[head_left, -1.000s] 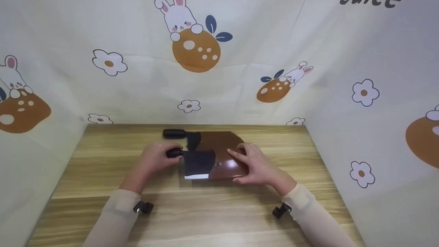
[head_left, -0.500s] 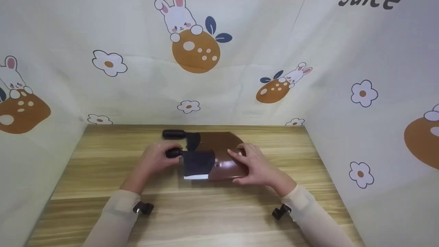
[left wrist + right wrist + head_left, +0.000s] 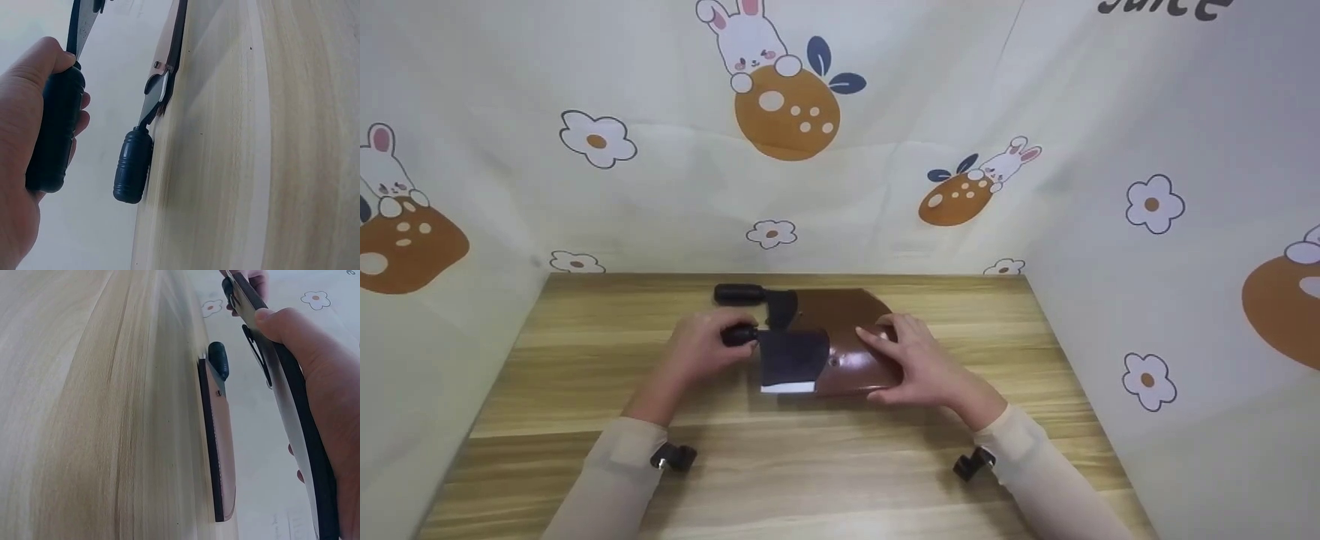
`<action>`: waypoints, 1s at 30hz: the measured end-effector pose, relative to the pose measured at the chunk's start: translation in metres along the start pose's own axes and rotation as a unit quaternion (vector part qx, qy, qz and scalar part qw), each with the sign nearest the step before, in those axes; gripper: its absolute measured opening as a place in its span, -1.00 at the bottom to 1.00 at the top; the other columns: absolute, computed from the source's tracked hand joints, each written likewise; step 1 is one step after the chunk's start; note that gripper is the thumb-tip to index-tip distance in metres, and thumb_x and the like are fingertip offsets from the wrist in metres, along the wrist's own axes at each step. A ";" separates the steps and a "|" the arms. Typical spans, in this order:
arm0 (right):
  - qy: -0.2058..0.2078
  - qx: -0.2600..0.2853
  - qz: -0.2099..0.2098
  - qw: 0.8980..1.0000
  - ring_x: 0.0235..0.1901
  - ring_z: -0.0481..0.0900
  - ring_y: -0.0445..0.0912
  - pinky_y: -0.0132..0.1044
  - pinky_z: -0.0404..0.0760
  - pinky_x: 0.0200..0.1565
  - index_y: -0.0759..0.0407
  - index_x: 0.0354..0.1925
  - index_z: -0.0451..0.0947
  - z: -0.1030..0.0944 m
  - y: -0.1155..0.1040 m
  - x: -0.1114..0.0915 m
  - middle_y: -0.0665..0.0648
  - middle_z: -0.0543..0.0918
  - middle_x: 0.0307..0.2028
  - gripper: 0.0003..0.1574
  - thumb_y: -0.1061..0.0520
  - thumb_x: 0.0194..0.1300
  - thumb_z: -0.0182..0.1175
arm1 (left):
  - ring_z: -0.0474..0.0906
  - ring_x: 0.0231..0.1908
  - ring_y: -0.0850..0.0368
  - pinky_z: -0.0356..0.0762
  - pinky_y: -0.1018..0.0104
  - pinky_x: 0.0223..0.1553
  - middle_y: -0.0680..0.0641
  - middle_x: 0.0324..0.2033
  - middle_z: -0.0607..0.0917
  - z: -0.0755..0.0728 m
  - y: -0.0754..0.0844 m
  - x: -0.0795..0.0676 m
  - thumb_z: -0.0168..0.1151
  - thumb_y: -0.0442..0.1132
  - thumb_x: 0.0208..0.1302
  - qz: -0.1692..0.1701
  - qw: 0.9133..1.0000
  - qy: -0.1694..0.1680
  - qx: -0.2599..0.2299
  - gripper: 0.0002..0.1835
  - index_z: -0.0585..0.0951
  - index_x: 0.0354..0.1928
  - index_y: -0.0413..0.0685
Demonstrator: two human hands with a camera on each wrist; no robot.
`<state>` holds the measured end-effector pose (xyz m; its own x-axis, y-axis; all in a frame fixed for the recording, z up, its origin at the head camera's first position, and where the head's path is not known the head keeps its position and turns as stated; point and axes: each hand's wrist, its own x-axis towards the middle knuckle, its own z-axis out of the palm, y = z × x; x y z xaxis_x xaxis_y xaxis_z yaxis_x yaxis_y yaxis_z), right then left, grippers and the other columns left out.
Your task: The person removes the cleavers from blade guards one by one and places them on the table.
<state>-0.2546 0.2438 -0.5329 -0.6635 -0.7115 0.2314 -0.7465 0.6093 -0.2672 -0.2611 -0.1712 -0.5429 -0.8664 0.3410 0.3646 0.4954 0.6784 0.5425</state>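
We had the near knife [image 3: 793, 358] at the centre of the frame, raised off the table [image 3: 825, 480], with part of its blade bare and the bright edge facing the lower side. The left hand [image 3: 701, 346] had its fingers curled round the black handle [image 3: 55, 132]; the right hand [image 3: 926, 367] held the right end of the brown sheath [image 3: 851, 369]. How tightly either squeezed, we could not tell. A second knife [image 3: 781, 306], in its own sheath [image 3: 831, 304], lay on the table just beyond.

To handle it well, we judged, blade and sheath should stay in one line, with any slide slow and straight, without twisting. The right fingers were best left at that far end, away from the mouth and the bare edge, and both knives apart.
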 end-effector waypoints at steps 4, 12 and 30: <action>0.001 -0.002 -0.007 1.000 0.42 0.33 0.22 0.24 0.33 0.48 -0.24 0.72 0.29 0.001 0.001 -0.001 0.35 0.36 0.45 0.34 -0.48 0.11 0.60 | 0.76 0.09 -0.17 0.68 -0.20 0.20 -0.08 0.04 0.86 0.001 -0.003 -0.002 0.69 -0.11 0.18 -0.001 1.000 0.000 -0.001 -0.57 0.83 0.08 -0.01; 0.017 0.007 -0.007 1.000 0.40 0.33 0.24 0.28 0.44 0.39 -0.21 0.70 0.33 -0.001 0.003 -0.007 0.37 0.37 0.44 0.37 -0.41 0.03 0.66 | 0.73 0.17 -0.21 0.62 -0.28 0.28 -0.08 0.12 0.83 -0.006 -0.007 -0.010 0.69 -0.18 0.17 -0.043 0.999 -0.007 -0.020 -0.54 0.82 0.13 -0.01; -0.007 0.015 0.007 1.000 0.42 0.29 0.21 0.22 0.40 0.43 -0.26 0.73 0.25 -0.005 0.002 -0.007 0.40 0.36 0.48 0.37 -0.47 0.09 0.61 | 0.74 0.15 -0.17 0.45 -0.29 0.34 -0.08 0.11 0.85 -0.009 -0.008 -0.008 0.67 -0.10 0.20 -0.038 0.999 -0.015 -0.003 -0.53 0.82 0.15 0.00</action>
<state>-0.2515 0.2519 -0.5304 -0.6728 -0.7077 0.2154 -0.7355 0.6085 -0.2980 -0.2579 -0.1853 -0.5436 -0.9031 0.3084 0.2988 0.4282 0.6999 0.5716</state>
